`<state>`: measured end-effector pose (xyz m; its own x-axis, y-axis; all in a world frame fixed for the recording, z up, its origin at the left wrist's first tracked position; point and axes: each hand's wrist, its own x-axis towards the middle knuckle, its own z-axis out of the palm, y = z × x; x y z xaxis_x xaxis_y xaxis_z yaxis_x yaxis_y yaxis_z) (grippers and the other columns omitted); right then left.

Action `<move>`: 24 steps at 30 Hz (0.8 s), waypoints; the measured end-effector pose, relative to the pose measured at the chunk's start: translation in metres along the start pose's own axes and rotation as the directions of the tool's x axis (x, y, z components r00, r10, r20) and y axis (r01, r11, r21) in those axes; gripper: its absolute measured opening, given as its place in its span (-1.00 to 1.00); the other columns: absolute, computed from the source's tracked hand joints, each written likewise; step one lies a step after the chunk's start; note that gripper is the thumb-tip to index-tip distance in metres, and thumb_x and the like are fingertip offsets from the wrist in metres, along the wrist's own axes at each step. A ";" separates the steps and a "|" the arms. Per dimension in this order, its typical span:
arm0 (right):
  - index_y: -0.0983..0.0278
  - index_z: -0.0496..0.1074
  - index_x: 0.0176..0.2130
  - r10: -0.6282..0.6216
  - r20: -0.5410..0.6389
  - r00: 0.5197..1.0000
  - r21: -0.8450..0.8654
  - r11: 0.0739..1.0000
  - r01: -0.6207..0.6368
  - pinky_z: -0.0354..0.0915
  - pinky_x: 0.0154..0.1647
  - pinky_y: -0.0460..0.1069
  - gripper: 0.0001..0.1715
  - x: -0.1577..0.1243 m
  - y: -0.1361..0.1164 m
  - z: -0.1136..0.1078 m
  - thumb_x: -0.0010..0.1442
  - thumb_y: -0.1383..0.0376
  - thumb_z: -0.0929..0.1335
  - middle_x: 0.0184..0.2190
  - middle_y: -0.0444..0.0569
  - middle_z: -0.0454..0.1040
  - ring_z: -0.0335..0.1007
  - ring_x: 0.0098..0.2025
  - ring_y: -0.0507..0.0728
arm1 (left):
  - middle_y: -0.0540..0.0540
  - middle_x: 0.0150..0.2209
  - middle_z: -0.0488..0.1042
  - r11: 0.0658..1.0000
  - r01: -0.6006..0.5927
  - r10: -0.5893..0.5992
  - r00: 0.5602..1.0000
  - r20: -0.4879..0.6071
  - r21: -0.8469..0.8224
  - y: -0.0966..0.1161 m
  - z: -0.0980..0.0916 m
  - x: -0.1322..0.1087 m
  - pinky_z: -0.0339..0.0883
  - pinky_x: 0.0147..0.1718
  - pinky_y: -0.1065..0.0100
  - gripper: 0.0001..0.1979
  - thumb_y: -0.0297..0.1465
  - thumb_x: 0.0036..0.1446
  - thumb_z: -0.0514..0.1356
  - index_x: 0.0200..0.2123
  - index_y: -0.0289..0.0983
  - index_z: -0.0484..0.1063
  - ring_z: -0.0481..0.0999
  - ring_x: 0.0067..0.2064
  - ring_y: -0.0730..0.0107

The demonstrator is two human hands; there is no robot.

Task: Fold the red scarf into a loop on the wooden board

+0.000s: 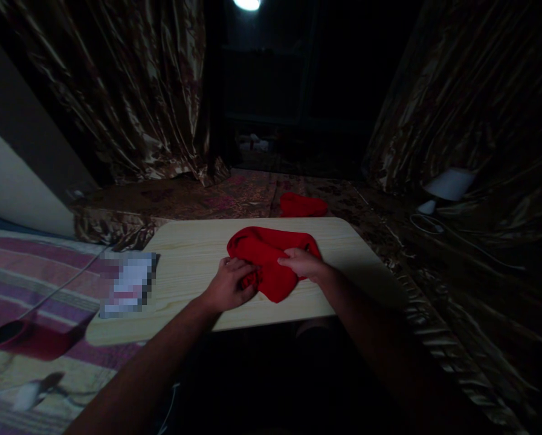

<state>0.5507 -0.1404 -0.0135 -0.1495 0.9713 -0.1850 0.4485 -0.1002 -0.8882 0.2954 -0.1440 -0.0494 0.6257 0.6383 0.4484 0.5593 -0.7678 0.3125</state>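
A red soft cloth piece, bunched and folded over itself, lies on the light wooden low table. Its exact kind cannot be made out in the dim light. My left hand is closed at its left side, the fingers curled on a gathered, darker patterned part. My right hand pinches the cloth's right side between thumb and fingers. Part of the cloth is hidden under both hands.
Another red cloth lies beyond the table's far edge. A blurred packet or booklet sits at the table's left. Left, a red box-like object and cables rest on striped bedding. A white lamp stands at right.
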 end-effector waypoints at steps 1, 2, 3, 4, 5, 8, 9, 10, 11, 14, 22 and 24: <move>0.25 0.37 -0.37 0.048 -0.025 0.999 0.029 0.998 -0.048 0.17 -0.62 -0.14 -0.81 -0.002 -0.002 0.000 0.24 0.22 0.36 -0.60 -0.18 0.36 0.24 -0.62 -0.01 | -0.15 -0.09 0.55 1.000 -0.002 0.002 1.000 -0.009 -0.004 0.000 -0.001 0.000 0.17 0.03 0.07 -0.59 -0.28 0.08 0.23 0.03 -0.16 0.47 0.48 -0.04 0.13; 0.24 0.32 -0.39 0.093 -0.052 0.994 0.077 0.993 -0.088 0.07 -0.68 -0.15 -0.79 -0.003 -0.004 0.000 0.26 0.22 0.34 -0.65 -0.23 0.28 0.14 -0.68 -0.03 | -0.15 -0.10 0.54 1.000 -0.004 0.003 1.000 -0.014 -0.015 0.000 -0.001 0.000 0.19 0.02 0.08 -0.60 -0.29 0.07 0.22 0.01 -0.18 0.47 0.48 -0.05 0.13; 0.23 0.29 -0.39 0.128 -0.078 0.989 0.139 0.983 -0.116 -0.01 -0.73 -0.16 -0.78 -0.004 -0.006 0.000 0.28 0.21 0.32 -0.67 -0.27 0.21 0.06 -0.71 -0.05 | -0.16 -0.10 0.54 0.999 -0.008 0.008 1.000 -0.015 -0.034 0.001 -0.002 0.000 0.22 0.00 0.10 -0.61 -0.30 0.08 0.22 0.01 -0.19 0.47 0.49 -0.05 0.13; 0.22 0.27 -0.38 0.150 -0.098 0.984 0.202 0.971 -0.128 -0.07 -0.75 -0.17 -0.77 -0.004 -0.008 -0.001 0.30 0.20 0.31 -0.68 -0.29 0.17 0.01 -0.73 -0.06 | -0.17 -0.09 0.54 0.998 -0.019 0.018 1.000 -0.013 -0.057 0.002 -0.003 0.000 0.25 0.00 0.12 -0.62 -0.31 0.09 0.21 0.01 -0.20 0.46 0.49 -0.04 0.13; 0.21 0.27 -0.36 0.170 -0.106 0.980 0.265 0.954 -0.137 -0.10 -0.77 -0.17 -0.78 -0.005 -0.009 -0.002 0.31 0.19 0.30 -0.67 -0.30 0.17 0.00 -0.74 -0.07 | -0.18 -0.06 0.54 0.996 -0.037 0.036 0.999 -0.012 -0.081 0.003 -0.004 0.000 0.26 0.00 0.13 -0.62 -0.30 0.11 0.21 0.02 -0.21 0.45 0.49 -0.01 0.13; 0.21 0.30 -0.31 0.208 -0.088 0.974 0.386 0.909 -0.159 -0.11 -0.79 -0.18 -0.81 -0.006 -0.010 -0.005 0.31 0.17 0.31 -0.63 -0.28 0.22 0.02 -0.74 -0.08 | -0.20 0.09 0.48 0.986 -0.110 0.106 0.994 -0.036 -0.127 0.008 -0.007 0.000 0.25 0.07 0.12 -0.66 -0.26 0.14 0.22 -0.01 -0.20 0.43 0.44 0.10 0.12; 0.22 0.32 -0.30 0.206 -0.069 0.976 0.394 0.905 -0.163 -0.11 -0.80 -0.18 -0.81 -0.006 -0.010 -0.006 0.30 0.17 0.32 -0.64 -0.28 0.23 0.03 -0.74 -0.08 | -0.20 0.12 0.46 0.982 -0.131 0.124 0.991 -0.055 -0.135 0.009 -0.008 0.000 0.23 0.10 0.11 -0.69 -0.25 0.14 0.22 -0.05 -0.20 0.43 0.43 0.13 0.11; 0.23 0.33 -0.32 0.195 -0.043 0.980 0.386 0.908 -0.164 -0.11 -0.81 -0.18 -0.80 -0.007 -0.009 -0.007 0.29 0.17 0.33 -0.64 -0.27 0.23 0.03 -0.74 -0.08 | -0.20 0.12 0.47 0.979 -0.148 0.139 0.988 -0.072 -0.141 0.011 -0.009 -0.001 0.22 0.11 0.10 -0.73 -0.25 0.13 0.23 -0.10 -0.20 0.43 0.42 0.14 0.11; 0.24 0.33 -0.34 0.181 -0.018 0.983 0.370 0.915 -0.161 -0.11 -0.81 -0.18 -0.79 -0.008 -0.008 -0.008 0.29 0.17 0.34 -0.65 -0.27 0.23 0.03 -0.74 -0.08 | -0.19 0.10 0.48 0.976 -0.160 0.149 0.985 -0.084 -0.147 0.012 -0.009 -0.001 0.22 0.11 0.09 -0.77 -0.26 0.13 0.23 -0.16 -0.20 0.43 0.42 0.13 0.11; 0.26 0.31 -0.43 0.151 0.026 0.988 0.301 0.942 -0.151 -0.12 -0.82 -0.18 -0.71 -0.011 -0.006 -0.008 0.25 0.17 0.38 -0.68 -0.27 0.21 0.02 -0.74 -0.09 | -0.18 -0.05 0.54 0.974 -0.163 0.149 0.984 -0.098 -0.155 0.014 -0.009 -0.001 0.26 0.03 0.12 -0.81 -0.26 0.13 0.23 -0.21 -0.22 0.42 0.48 0.02 0.15; 0.22 0.24 -0.43 0.146 -0.009 0.989 0.350 0.927 -0.134 -0.09 -0.82 -0.18 -0.75 -0.013 -0.005 -0.003 0.26 0.27 0.33 -0.68 -0.31 0.16 0.02 -0.75 -0.08 | -0.21 -0.10 0.51 0.982 -0.187 0.184 0.980 -0.079 -0.037 0.013 -0.002 -0.001 0.26 -0.06 0.08 -0.59 -0.27 0.12 0.23 0.05 -0.21 0.46 0.44 -0.07 0.12; 0.22 0.23 -0.44 0.168 -0.026 0.985 0.343 0.928 -0.149 -0.06 -0.82 -0.17 -0.75 -0.012 -0.004 -0.002 0.28 0.29 0.31 -0.68 -0.31 0.16 0.04 -0.75 -0.07 | -0.19 -0.09 0.50 0.979 -0.202 0.199 0.978 -0.068 -0.037 0.014 -0.002 -0.001 0.24 -0.02 0.07 -0.70 -0.30 0.12 0.23 -0.06 -0.19 0.52 0.44 -0.02 0.12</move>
<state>0.5528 -0.1511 -0.0067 -0.0494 0.9460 -0.3205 0.1364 -0.3115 -0.9404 0.3016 -0.1552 -0.0433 0.6860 0.4672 0.5578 0.4006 -0.8825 0.2465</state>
